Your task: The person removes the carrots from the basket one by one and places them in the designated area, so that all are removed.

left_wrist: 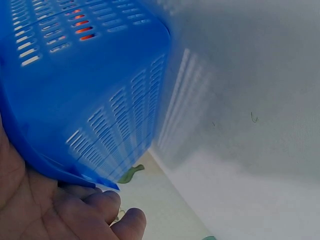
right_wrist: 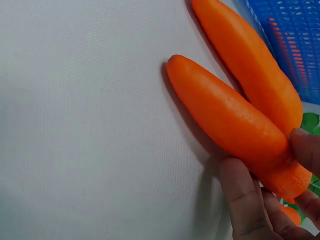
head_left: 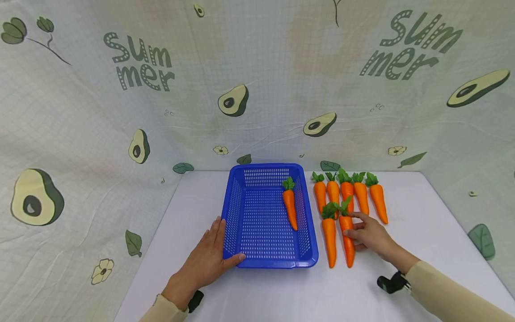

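A blue plastic basket [head_left: 233, 197] with slotted walls holds one carrot [head_left: 289, 205] with a leafy green top. My left hand [head_left: 207, 255] lies against the basket's near left corner, fingers straight along the outer side and thumb over the front rim. In the left wrist view, the basket's rim [left_wrist: 30, 160] rests against the palm. To the right of the basket, my right hand [head_left: 372, 235] pinches a carrot [head_left: 347, 237] near its leafy end, thumb on one side and fingers on the other. Its tip [right_wrist: 182, 65] points toward me. Another carrot [right_wrist: 250, 65] lies just beside it.
Behind the pinched carrot, several more carrots [head_left: 377, 201] lie in a row, leaves pointing away. The white table [head_left: 281, 295] ends at a hanging cloth [head_left: 273, 143] with avocado prints, which also closes off both sides.
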{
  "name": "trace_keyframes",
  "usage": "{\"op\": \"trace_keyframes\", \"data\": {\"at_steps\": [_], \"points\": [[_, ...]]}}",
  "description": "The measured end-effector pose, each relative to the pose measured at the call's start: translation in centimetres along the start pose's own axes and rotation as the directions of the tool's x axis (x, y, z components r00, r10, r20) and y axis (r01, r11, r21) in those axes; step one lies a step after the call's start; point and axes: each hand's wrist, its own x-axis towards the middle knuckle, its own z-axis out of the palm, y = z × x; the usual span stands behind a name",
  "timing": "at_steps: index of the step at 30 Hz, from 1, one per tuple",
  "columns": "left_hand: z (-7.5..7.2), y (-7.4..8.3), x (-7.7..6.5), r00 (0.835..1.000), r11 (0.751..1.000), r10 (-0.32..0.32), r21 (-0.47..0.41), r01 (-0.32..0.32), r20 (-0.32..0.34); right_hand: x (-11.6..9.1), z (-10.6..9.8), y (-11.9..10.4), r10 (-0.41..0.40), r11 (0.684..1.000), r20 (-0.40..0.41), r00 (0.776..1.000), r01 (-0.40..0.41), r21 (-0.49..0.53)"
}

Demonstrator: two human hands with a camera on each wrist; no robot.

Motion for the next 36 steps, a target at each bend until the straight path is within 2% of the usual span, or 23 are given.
{"op": "trace_keyframes", "data": {"at_steps": [21,36], "points": [[0.0,-0.02,-0.01,1.0,1.0,0.0,-0.007,0.0,0.006,0.32,0.26,0.36,0.038,0.999,-0.013,0.999,-0.038,-0.026],[0.25,-0.25,0.05,1.0,1.0,0.009,-0.003,-0.009,-0.002,0.07,-0.44,0.33,-0.004,0.999,-0.054,0.999,0.002,-0.04]]}}
